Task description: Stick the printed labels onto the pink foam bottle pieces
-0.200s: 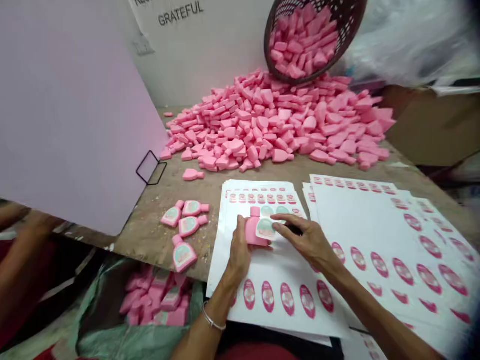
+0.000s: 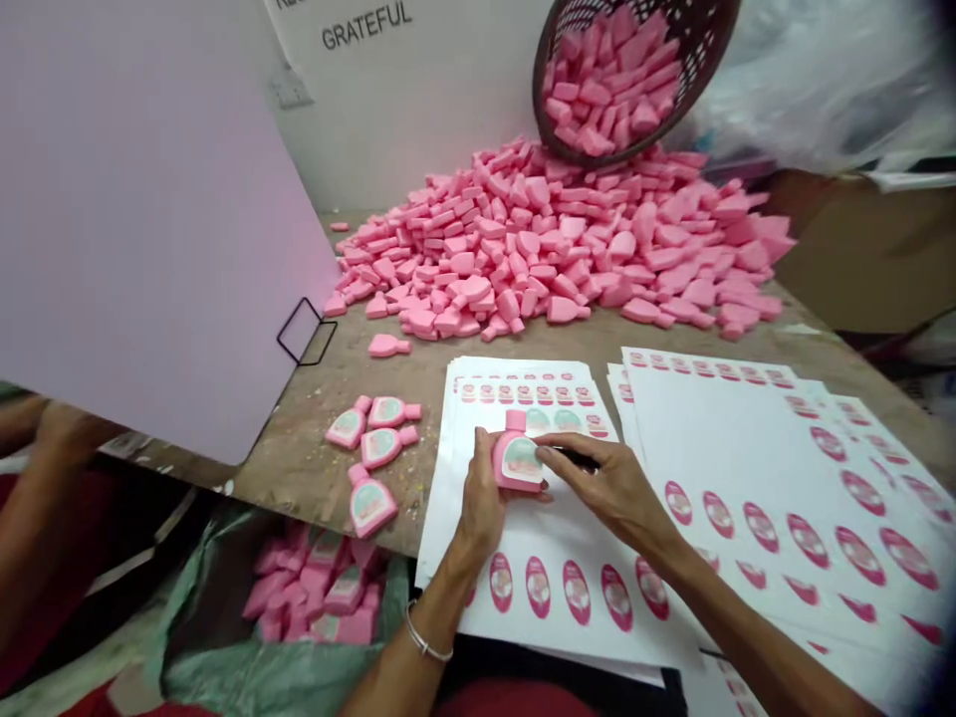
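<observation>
My left hand [image 2: 482, 498] grips a small pink bottle-shaped piece [image 2: 515, 483] upright by its sides. A pale green and white label sticker [image 2: 521, 458] lies on its front face. My right hand [image 2: 604, 483] pinches the label's right edge between thumb and forefinger. A dark slim tool [image 2: 577, 458], its kind unclear, is tucked in the same hand. Below both hands lies a sticker sheet [image 2: 515, 637], with pink oval labels near its bottom and green ones near the top. Several labelled pink bottle pieces [image 2: 371, 506] lie to the left.
A large heap of unlabelled pink pieces [image 2: 523, 239] covers the table's back, under a tipped brown basket [image 2: 549, 119]. More sticker sheets [image 2: 717, 428] lie right. A white board [image 2: 149, 229] stands left, a green sack [image 2: 224, 672] below. Another person's arm [image 2: 45, 478] shows at far left.
The label, earlier held tilted off the right side of the pink bottle piece, now lies over its front face. My right hand has moved in slightly lower with it.
</observation>
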`<state>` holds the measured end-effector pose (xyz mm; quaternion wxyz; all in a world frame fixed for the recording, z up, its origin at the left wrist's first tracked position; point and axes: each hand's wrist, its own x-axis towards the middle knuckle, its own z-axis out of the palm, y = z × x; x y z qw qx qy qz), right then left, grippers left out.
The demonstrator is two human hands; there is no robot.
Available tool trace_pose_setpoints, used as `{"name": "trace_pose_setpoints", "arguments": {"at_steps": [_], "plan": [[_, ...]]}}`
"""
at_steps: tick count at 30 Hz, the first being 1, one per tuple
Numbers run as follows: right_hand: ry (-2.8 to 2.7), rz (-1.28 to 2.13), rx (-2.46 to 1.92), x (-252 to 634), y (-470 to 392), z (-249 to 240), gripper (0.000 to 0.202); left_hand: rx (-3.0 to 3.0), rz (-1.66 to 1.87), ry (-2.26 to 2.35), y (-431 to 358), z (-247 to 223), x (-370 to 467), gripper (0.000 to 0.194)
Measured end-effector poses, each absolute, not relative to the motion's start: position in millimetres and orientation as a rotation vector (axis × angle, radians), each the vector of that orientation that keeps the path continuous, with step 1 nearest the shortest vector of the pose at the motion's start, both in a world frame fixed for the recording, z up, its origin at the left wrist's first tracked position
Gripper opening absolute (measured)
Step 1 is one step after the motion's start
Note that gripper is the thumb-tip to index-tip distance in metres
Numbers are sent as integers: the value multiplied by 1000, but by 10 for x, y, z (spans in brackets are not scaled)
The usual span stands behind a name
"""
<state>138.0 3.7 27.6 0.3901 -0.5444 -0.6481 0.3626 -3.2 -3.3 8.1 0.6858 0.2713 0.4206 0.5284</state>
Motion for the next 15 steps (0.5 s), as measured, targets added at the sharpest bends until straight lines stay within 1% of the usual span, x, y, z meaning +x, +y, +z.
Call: {"name": "trace_pose_setpoints", "arguments": {"at_steps": [10, 15], "plan": [[-1653, 815, -1378, 1333, 6, 225, 21, 576, 1189, 937, -70, 86, -65, 61], [-1723, 713, -1370, 1320, 9, 208, 20, 627, 1179, 983, -80, 132, -86, 54]]}}
